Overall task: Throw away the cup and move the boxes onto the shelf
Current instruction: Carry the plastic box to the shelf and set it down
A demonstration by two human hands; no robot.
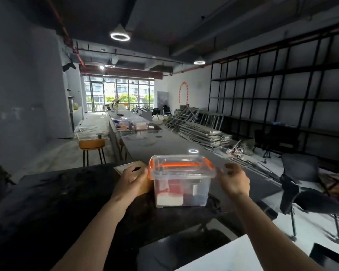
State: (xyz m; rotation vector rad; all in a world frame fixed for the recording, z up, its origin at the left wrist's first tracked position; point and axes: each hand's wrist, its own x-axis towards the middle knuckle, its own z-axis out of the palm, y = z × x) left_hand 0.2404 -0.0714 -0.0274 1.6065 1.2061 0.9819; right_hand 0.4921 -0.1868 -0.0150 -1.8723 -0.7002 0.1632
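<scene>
A clear plastic box (179,190) with an orange-latched lid stands on the dark counter (67,192) in front of me; red and white items show through its walls. My left hand (130,179) touches its left side near the lid, fingers spread. My right hand (234,179) hovers just off its right side, fingers apart, not clearly touching. A flat brown cardboard box (130,166) lies behind my left hand, partly hidden by it. A tall black shelf unit (282,90) covers the right wall. No cup is in view.
The long counter (145,137) runs away from me, with clear boxes (125,123) further along it. An orange stool (91,147) stands left of it. Metal frames (196,126) are piled on the floor at right, and a black chair (305,188) stands near my right.
</scene>
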